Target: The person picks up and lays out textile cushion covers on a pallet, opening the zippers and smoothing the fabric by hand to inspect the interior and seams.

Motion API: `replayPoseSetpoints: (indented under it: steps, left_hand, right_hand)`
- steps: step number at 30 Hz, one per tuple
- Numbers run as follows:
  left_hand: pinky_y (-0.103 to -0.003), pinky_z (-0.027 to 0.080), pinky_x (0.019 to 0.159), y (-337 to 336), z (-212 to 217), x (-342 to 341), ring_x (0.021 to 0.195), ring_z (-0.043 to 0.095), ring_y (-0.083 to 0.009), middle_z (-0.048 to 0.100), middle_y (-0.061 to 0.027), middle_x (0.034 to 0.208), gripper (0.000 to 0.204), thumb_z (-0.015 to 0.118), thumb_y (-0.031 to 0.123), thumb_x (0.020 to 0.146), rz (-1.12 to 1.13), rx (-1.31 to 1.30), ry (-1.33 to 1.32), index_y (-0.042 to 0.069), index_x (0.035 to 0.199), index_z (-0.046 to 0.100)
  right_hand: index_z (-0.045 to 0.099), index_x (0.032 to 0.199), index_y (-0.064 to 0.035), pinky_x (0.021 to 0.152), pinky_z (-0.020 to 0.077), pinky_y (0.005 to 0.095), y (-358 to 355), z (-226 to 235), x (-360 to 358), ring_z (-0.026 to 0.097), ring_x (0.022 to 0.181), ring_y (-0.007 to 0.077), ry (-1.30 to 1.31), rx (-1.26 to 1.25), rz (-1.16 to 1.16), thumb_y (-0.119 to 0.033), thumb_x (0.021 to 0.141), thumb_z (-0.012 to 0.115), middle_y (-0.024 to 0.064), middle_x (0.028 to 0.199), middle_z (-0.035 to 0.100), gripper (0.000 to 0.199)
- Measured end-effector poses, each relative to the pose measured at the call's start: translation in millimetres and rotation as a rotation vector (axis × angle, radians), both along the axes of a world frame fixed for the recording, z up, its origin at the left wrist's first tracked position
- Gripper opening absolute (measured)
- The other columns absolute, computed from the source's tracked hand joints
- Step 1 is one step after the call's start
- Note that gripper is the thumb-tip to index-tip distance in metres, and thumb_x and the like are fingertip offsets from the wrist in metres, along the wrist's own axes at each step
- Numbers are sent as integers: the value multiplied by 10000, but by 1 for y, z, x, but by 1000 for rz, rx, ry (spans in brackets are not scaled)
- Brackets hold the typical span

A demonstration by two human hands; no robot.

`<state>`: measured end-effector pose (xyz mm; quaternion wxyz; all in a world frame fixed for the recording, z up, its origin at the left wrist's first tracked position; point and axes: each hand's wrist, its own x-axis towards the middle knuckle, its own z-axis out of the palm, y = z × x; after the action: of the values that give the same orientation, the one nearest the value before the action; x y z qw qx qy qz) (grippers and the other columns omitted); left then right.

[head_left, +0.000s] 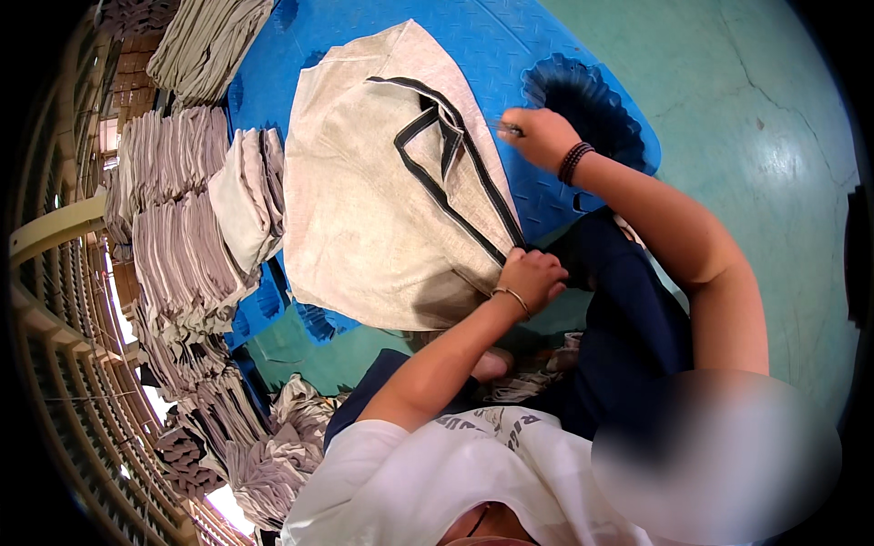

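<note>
A large beige cloth piece (364,191) with black binding along its edges lies spread on a blue ribbed plastic platform (537,196). One bound edge is folded back, leaving a gap near the middle. My left hand (533,280) is closed on the near corner, where the black bindings come together. Beyond it, to the right of the cloth, my right hand (543,138) is raised and closed round a small thin metal tool (512,129). Most of that tool is hidden in the fist, so its exact kind does not show. The tool is apart from the cloth.
Stacks of folded beige cloth (182,218) stand along the left, and another stack (209,45) is at the far left. Loose cloth (287,437) is heaped at the lower left. A dark fluted hollow (583,100) opens in the platform beside my right hand. Green floor (783,136) lies to the right.
</note>
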<state>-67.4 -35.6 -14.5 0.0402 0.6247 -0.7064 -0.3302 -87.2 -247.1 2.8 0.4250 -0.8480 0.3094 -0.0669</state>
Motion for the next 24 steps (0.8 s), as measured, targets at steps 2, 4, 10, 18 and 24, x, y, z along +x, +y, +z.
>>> replayPoseSetpoints:
  steps: [2,4,10,18,24]
  left_hand:
    - [-344,432,705,10,-4,-10,854,520,-220,559,-31,849,93,587,76,652,-70,-23,-7,147,703,618]
    - [-347,426,702,16,-13,-8,859,509,-227,554,-30,846,145,577,43,617,-102,-91,139,156,703,608]
    - [-358,417,767,10,15,7,871,505,-291,550,-101,911,136,514,-37,577,326,-332,366,66,664,535]
    - [-280,387,794,43,14,125,952,455,-174,453,-86,1109,398,490,-73,653,1337,-414,433,84,1018,504]
    - [-347,351,890,27,17,145,1066,423,-225,448,-100,1165,505,526,67,751,1734,-222,866,64,1224,351]
  right_hand:
    - [566,935,-166,644,449,373,10,-4,7,575,768,276,-90,-84,179,-153,778,494,102,791,586,174]
    - [575,899,-166,625,448,363,22,-2,16,579,762,254,-151,-274,321,-149,777,482,85,784,584,155]
    - [588,961,-73,618,465,352,17,13,36,599,834,229,237,-650,384,-129,794,444,96,928,600,227]
    - [504,1033,-90,765,447,404,-64,-27,-30,556,930,312,361,-170,-246,-106,801,400,146,1002,582,255]
    - [548,1035,-103,738,448,348,-57,-38,-14,583,845,261,-140,164,-258,-123,808,460,136,889,607,245]
